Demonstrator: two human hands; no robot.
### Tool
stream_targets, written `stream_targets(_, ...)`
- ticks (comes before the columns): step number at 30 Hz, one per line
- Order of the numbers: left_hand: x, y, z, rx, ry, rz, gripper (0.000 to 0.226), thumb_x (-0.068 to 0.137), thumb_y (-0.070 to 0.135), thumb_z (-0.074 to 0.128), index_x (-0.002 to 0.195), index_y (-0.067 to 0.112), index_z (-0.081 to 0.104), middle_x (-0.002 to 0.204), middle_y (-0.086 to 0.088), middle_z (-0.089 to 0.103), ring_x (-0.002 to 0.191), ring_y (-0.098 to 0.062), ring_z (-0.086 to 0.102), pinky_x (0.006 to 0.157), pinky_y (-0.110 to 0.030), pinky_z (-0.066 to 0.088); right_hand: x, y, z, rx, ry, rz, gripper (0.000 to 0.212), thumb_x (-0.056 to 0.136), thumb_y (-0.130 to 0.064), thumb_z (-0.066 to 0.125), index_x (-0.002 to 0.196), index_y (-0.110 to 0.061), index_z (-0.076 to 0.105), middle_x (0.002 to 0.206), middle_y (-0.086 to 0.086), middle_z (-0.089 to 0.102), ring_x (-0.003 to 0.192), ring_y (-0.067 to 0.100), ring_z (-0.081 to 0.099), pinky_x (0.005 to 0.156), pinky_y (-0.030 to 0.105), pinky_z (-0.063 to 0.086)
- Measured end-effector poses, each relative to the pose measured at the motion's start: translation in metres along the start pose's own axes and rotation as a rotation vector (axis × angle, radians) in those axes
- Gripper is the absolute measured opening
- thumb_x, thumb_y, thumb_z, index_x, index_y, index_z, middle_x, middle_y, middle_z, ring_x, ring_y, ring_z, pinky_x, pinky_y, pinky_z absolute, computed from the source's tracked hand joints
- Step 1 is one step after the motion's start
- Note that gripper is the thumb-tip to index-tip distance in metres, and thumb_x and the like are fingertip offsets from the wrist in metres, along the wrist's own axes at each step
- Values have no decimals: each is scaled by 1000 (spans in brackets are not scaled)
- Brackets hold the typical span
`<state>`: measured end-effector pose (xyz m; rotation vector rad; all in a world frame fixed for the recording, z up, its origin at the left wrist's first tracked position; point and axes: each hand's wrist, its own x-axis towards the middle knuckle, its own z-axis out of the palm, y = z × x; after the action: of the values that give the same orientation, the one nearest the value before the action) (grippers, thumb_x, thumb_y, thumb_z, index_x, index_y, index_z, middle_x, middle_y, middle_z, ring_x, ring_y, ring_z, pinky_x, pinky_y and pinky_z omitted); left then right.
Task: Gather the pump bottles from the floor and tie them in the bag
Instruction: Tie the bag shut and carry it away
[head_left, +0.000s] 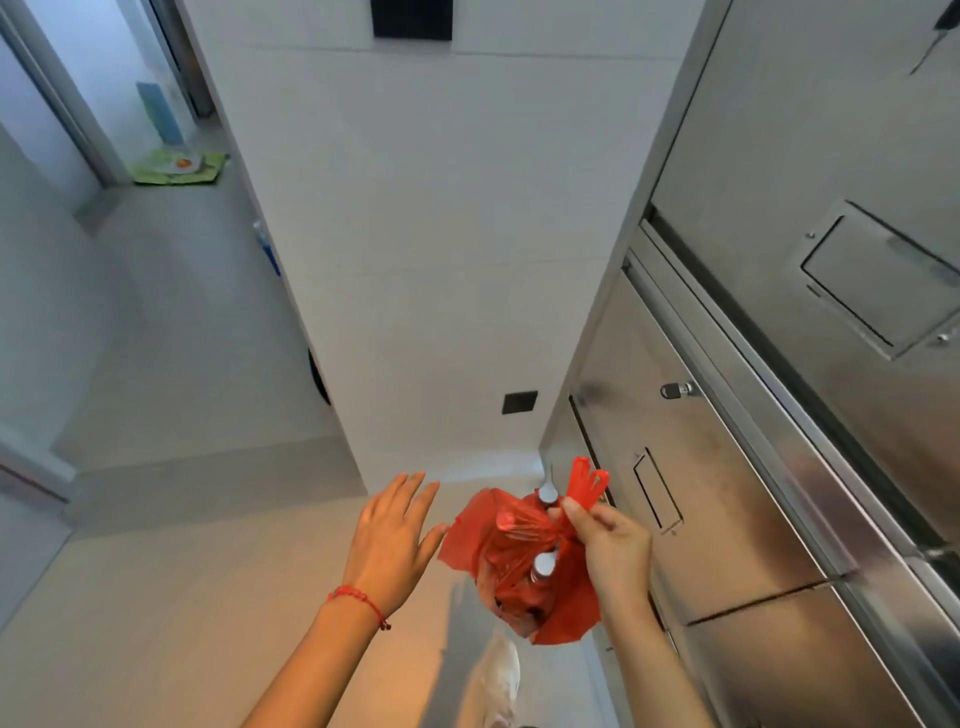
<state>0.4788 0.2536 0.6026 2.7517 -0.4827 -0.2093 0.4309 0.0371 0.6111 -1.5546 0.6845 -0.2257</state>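
A red plastic bag (519, 582) hangs in the air at the lower middle, its top twisted into a knot. My right hand (610, 551) grips the bag's handles, which stick up above my fingers. Two silver pump bottle tops poke out of the bag: one pump top (547, 493) near the knot and another pump top (544, 563) lower down. My left hand (392, 535) is spread flat just left of the bag, fingers apart, holding nothing. A red string bracelet sits on that wrist.
A stainless steel wall with hatches and a lock (779, 415) runs along the right. A white pillar (441, 260) stands ahead. A green mat (179, 167) lies in a far doorway on the left. My white shoe (498, 680) is on the beige floor below the bag.
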Motion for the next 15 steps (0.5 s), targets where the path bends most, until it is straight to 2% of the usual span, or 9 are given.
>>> stream_targets(3, 33, -6, 11, 9, 7, -5, 82, 85, 63, 5, 127, 9, 50, 134, -15, 51, 127, -34, 43, 101, -45, 38, 38, -3, 16, 9, -30, 12, 16, 79, -13, 69, 64, -17, 75, 63, -4, 74, 58, 4, 64, 66, 26, 46)
stream_targets(5, 56, -8, 13, 10, 5, -27, 87, 83, 64, -2, 129, 10, 47, 137, -14, 48, 130, -33, 39, 104, -45, 35, 63, -4, 25, 15, -50, 28, 18, 79, -11, 68, 63, -18, 74, 61, -4, 73, 56, 4, 62, 65, 26, 46)
stream_targets(7, 77, -8, 15, 35, -17, -47, 81, 88, 59, 1, 122, 8, 54, 129, -15, 56, 122, -34, 49, 96, -47, 43, 86, -2, 32, 16, -70, 42, 22, 79, -10, 68, 61, -20, 74, 63, 1, 74, 59, 10, 62, 67, 28, 48)
stream_targets(9, 98, -8, 20, 47, -58, -67, 63, 93, 51, 19, 118, 9, 58, 124, -15, 60, 115, -34, 55, 89, -49, 48, 110, 2, 40, 12, -75, 50, 21, 79, -10, 69, 61, -21, 74, 65, 10, 73, 62, 15, 61, 68, 31, 47)
stream_targets(11, 119, -11, 27, 49, -26, -73, 45, 90, 40, 46, 120, 9, 57, 127, -15, 58, 118, -35, 52, 93, -50, 45, 133, 9, 47, 13, -78, 69, 19, 78, -11, 69, 61, -18, 74, 65, 18, 70, 61, 14, 56, 64, 30, 44)
stream_targets(12, 129, -13, 33, 49, -17, -80, 44, 87, 37, 51, 121, 8, 56, 128, -15, 57, 119, -35, 51, 94, -50, 44, 144, 15, 51, 11, -84, 83, 17, 78, -10, 69, 63, -16, 75, 62, 15, 70, 59, 11, 53, 62, 28, 43)
stream_targets(15, 154, -19, 46, 67, -16, -82, 46, 86, 38, 51, 119, 8, 57, 126, -16, 59, 117, -35, 53, 91, -50, 46, 174, 35, 64, -13, -92, 109, 18, 79, -8, 68, 65, -18, 75, 53, -8, 69, 48, -2, 49, 54, 14, 41)
